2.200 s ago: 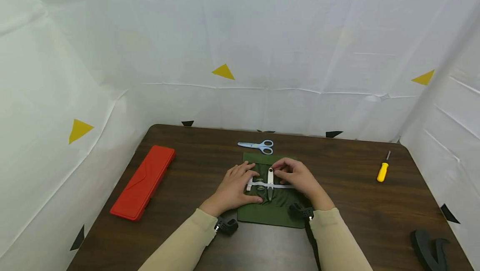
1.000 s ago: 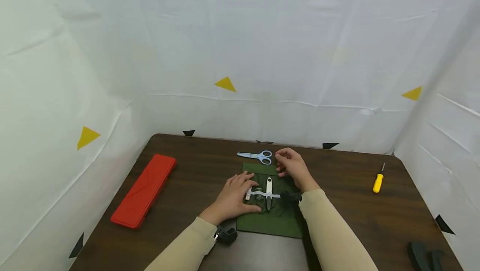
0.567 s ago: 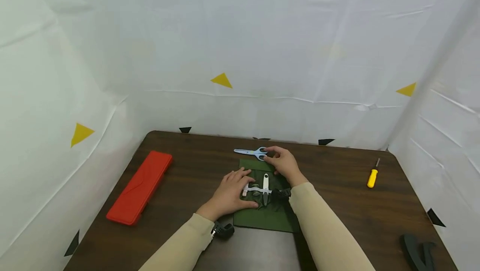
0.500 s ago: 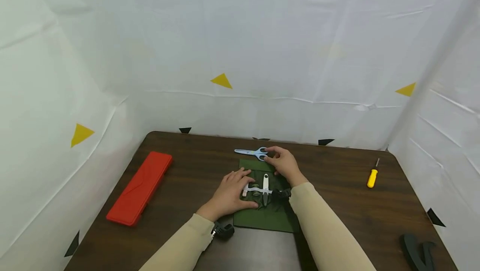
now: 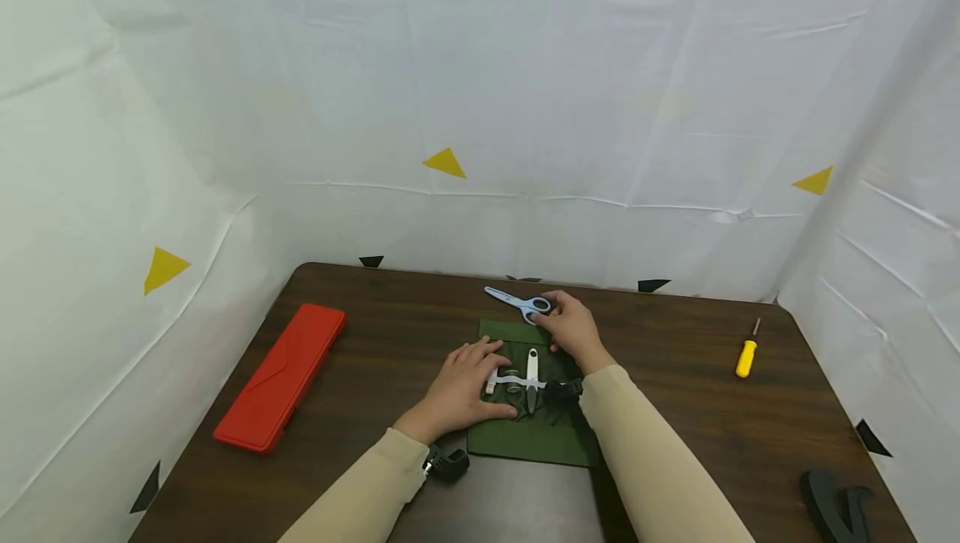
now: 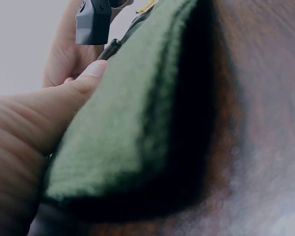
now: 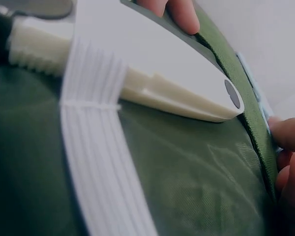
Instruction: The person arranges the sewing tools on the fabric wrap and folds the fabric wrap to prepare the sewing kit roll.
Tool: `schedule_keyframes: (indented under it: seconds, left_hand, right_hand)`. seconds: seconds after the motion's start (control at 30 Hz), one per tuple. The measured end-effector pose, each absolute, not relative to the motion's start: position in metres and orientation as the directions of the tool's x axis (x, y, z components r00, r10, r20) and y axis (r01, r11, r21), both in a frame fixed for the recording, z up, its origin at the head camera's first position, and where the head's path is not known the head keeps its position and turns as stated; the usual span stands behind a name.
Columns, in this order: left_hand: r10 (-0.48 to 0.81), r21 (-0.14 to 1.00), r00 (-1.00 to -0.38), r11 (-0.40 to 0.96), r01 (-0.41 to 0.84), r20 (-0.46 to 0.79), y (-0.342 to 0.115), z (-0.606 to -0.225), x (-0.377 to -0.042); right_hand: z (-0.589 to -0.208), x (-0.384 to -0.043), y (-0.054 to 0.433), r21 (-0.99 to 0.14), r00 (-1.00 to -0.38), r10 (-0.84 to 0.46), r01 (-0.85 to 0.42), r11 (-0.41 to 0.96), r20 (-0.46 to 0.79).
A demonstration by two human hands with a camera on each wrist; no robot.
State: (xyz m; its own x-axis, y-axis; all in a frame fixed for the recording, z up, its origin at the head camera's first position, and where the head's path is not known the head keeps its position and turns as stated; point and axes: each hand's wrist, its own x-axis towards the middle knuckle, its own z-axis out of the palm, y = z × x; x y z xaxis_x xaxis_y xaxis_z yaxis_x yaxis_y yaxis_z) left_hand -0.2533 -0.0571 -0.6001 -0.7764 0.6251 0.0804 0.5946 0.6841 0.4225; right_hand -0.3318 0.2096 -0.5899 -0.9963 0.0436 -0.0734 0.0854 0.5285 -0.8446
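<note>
Light blue scissors (image 5: 517,303) lie behind the green fabric organiser (image 5: 536,439), blades pointing left. My right hand (image 5: 572,330) pinches their handle loops between thumb and fingers. My left hand (image 5: 461,384) rests with spread fingers on the organiser's left side; its thumb (image 6: 91,73) lies on the cloth in the left wrist view. A white elastic strap (image 7: 96,98) crosses the organiser and holds a slim white tool (image 7: 172,54) with a grey lower end. Small items, partly covered by my left hand, sit under the strap to its left.
A red case (image 5: 281,376) lies at the table's left. On the right are a yellow-handled screwdriver (image 5: 747,351) and a dark curved object (image 5: 832,505) near the front. A grey mat (image 5: 517,497) lies before the organiser. White sheeting (image 5: 540,93) walls the table (image 5: 675,409).
My right hand has left the strap area, reached back to the scissors and taken hold of their handle. The scissors have shifted right and turned slightly. My left hand has stayed on the organiser.
</note>
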Motion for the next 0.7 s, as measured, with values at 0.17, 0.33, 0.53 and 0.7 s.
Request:
schedule_keyframes:
  seconds: [0.17,0.33,0.53,0.7]
  left_hand:
    - [0.621,0.431,-0.779,0.682,0.591,0.086,-0.059,-0.599,-0.252]
    - [0.620,0.430,-0.778,0.679,0.596,0.099,-0.061,-0.599,-0.252]
    - [0.617,0.433,-0.779,0.677,0.596,0.108,-0.060,-0.599,-0.252]
    - [0.619,0.432,-0.778,0.676,0.597,0.106,-0.060,-0.598,-0.252]
  right_hand:
    - [-0.592,-0.332,0.210,-0.861,-0.998,0.035,0.061,0.504,-0.050]
    - [-0.591,-0.329,0.211,-0.935,-0.998,0.045,0.049,0.352,-0.035]
    - [-0.593,-0.322,0.220,-0.999,-0.999,0.037,0.016,0.037,-0.015]
    - [-0.597,-0.317,0.231,-0.942,-0.998,0.037,-0.065,-0.328,0.055]
